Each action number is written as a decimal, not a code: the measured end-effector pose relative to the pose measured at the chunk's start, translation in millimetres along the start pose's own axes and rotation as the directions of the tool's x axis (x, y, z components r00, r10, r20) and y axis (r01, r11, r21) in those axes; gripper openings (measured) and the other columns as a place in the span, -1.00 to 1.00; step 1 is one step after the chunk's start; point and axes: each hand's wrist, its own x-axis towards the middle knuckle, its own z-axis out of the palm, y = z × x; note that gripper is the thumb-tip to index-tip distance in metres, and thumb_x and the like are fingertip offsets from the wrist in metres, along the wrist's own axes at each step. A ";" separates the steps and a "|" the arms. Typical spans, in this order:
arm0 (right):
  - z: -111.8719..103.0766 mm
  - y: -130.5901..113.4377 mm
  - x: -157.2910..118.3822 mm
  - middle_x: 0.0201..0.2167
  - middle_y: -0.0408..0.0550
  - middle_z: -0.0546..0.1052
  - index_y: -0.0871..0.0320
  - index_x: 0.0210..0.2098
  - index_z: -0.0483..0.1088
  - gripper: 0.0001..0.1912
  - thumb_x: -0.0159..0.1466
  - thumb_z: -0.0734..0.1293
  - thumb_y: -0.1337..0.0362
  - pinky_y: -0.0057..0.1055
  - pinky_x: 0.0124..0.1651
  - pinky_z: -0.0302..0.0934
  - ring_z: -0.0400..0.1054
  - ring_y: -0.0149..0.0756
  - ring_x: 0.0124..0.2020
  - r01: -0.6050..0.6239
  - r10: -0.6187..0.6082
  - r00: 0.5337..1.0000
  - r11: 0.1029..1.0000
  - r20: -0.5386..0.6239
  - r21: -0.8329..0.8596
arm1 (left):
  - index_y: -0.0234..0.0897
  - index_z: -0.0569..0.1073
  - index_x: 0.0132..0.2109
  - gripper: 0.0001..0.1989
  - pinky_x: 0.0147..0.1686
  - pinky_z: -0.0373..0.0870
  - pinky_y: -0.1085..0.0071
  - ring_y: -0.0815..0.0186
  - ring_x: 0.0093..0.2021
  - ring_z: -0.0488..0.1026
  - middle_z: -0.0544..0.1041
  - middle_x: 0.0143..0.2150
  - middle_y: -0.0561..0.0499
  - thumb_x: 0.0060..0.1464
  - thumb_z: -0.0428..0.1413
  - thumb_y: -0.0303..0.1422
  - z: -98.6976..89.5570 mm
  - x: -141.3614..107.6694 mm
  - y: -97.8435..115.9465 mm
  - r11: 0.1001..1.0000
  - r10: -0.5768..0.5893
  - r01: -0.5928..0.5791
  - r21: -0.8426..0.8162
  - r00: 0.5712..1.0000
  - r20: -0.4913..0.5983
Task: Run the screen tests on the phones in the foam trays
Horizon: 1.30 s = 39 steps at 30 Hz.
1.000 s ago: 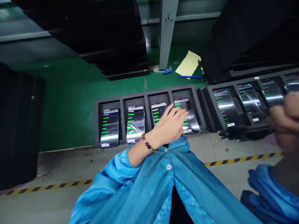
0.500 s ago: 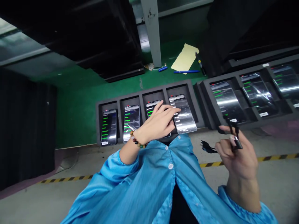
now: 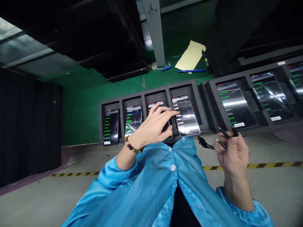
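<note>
My left hand (image 3: pixel 158 123) lies open over the third phone, its fingers spread. One fingertip reaches the left edge of the screen of the rightmost smartphone (image 3: pixel 186 115) in the near black foam tray (image 3: pixel 132 98). That screen shows a list in white text. Two more phones, the leftmost phone (image 3: pixel 111 127) and its neighbour (image 3: pixel 133 119), show green lines. Clear of the tray, my right hand (image 3: pixel 233 154) is closed around several black cables (image 3: pixel 222 138) with plugs sticking out. More black plugs (image 3: pixel 203 142) dangle to the left of that hand.
A second foam tray (image 3: pixel 213 107) with several phones stands at the right. Behind the trays lie yellow paper (image 3: pixel 191 56), a blue pen (image 3: pixel 191 71), a black marker (image 3: pixel 207 63) and a blue cap (image 3: pixel 166 68). A metal post (image 3: pixel 155 34) rises from the green tabletop (image 3: pixel 80 94).
My right hand has moved left and turned, bringing the plugs up between its fingers. My left hand has shifted slightly left, its fingertip now near the rightmost phone's left edge; that list looks brighter.
</note>
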 end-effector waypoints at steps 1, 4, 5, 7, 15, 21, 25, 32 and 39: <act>1.0 -0.3 0.0 -0.56 -0.27 0.25 0.04 -0.16 0.54 -0.69 0.44 0.47 -0.08 -0.51 -0.57 -0.05 0.01 -0.50 -0.62 -0.001 0.001 1.000 1.000 0.004 0.007 | -0.19 0.35 0.45 -0.44 0.66 -0.15 -0.26 0.05 0.48 0.36 0.57 0.34 -0.10 0.35 0.08 -0.36 2.3 0.8 -0.2 1.000 0.021 -0.021 -0.007 1.000 0.006; 2.3 -2.1 -0.3 -0.53 -0.23 0.29 0.04 -0.18 0.55 -0.73 0.43 0.50 -0.02 -0.52 -0.55 0.00 0.14 -0.46 -0.56 -0.039 0.038 0.998 0.999 0.040 0.026 | -0.23 0.36 0.45 -0.40 0.65 -0.16 -0.29 -0.01 0.48 0.34 0.58 0.33 -0.13 0.30 0.14 -0.30 7.9 3.2 -0.9 0.998 0.052 -0.051 -0.027 0.998 0.032; 1.2 -2.6 -0.4 -0.53 -0.23 0.28 0.03 -0.14 0.56 -0.75 0.45 0.48 -0.01 -0.51 -0.52 0.03 0.13 -0.46 -0.55 -0.046 0.044 0.997 0.999 0.060 0.023 | -0.23 0.37 0.44 -0.39 0.65 -0.17 -0.29 -0.02 0.49 0.34 0.58 0.33 -0.14 0.29 0.15 -0.30 8.4 3.9 -0.8 0.998 0.052 -0.051 -0.029 0.998 0.042; -4.2 -3.1 -0.6 -0.55 -0.24 0.26 0.02 -0.04 0.58 -0.71 0.49 0.41 -0.04 -0.49 -0.48 0.10 0.11 -0.45 -0.55 -0.035 0.039 0.992 0.999 0.116 -0.035 | -0.21 0.36 0.44 -0.39 0.65 -0.18 -0.29 -0.02 0.49 0.34 0.58 0.34 -0.12 0.29 0.15 -0.29 6.8 6.2 0.2 0.999 0.044 -0.043 -0.027 0.998 0.048; -28.0 2.8 2.2 -0.18 -0.08 0.69 -0.02 -0.02 0.65 -0.81 0.49 0.44 0.08 -0.37 -0.18 0.46 0.59 -0.22 -0.24 0.177 0.167 0.833 0.824 0.528 -0.539 | -0.31 0.34 0.47 -0.49 0.65 -0.15 -0.21 0.03 0.44 0.36 0.52 0.40 -0.17 0.48 -0.07 -0.37 -2.6 47.6 5.0 0.984 -0.107 0.111 0.141 0.994 -0.035; -22.1 9.0 10.0 -0.10 -0.08 0.73 0.01 -0.01 0.61 -0.80 0.55 0.35 0.12 -0.34 -0.07 0.49 0.66 -0.16 -0.12 0.276 0.207 0.749 0.767 0.630 -0.580 | -0.43 0.31 0.51 -0.45 0.64 -0.12 -0.18 0.01 0.36 0.45 0.57 0.34 -0.23 0.51 -0.11 -0.33 1.9 70.9 2.9 0.973 -0.128 0.121 0.197 0.991 0.025; -17.3 5.0 12.3 -0.10 -0.05 0.73 0.06 -0.03 0.61 -0.76 0.56 0.33 0.12 -0.41 -0.08 0.47 0.65 -0.22 -0.14 0.288 0.205 0.726 0.776 0.657 -0.561 | -0.25 0.31 0.51 -0.47 0.65 -0.14 -0.15 0.03 0.46 0.35 0.46 0.47 -0.16 0.52 -0.08 -0.25 -1.3 68.3 1.3 0.974 -0.133 0.135 0.183 0.991 -0.020; -21.0 10.0 12.7 -0.14 -0.08 0.71 0.08 -0.04 0.60 -0.77 0.57 0.33 0.12 -0.46 -0.12 0.39 0.61 -0.30 -0.20 0.307 0.203 0.719 0.765 0.664 -0.566 | -0.12 0.32 0.53 -0.36 0.62 -0.11 -0.26 -0.17 0.59 0.13 0.21 0.62 -0.22 0.43 0.12 -0.04 -0.5 73.0 -17.3 0.931 -0.285 0.284 0.230 0.958 -0.028; -23.1 10.1 13.9 -0.17 -0.10 0.70 0.07 -0.05 0.61 -0.78 0.56 0.34 0.12 -0.48 -0.14 0.37 0.59 -0.34 -0.23 0.317 0.179 0.722 0.774 0.668 -0.549 | -0.07 0.38 0.48 -0.44 0.58 0.00 -0.26 -0.15 0.58 0.14 0.19 0.64 -0.20 0.46 0.06 -0.04 1.7 74.3 -24.9 0.928 -0.317 0.321 0.191 0.947 -0.053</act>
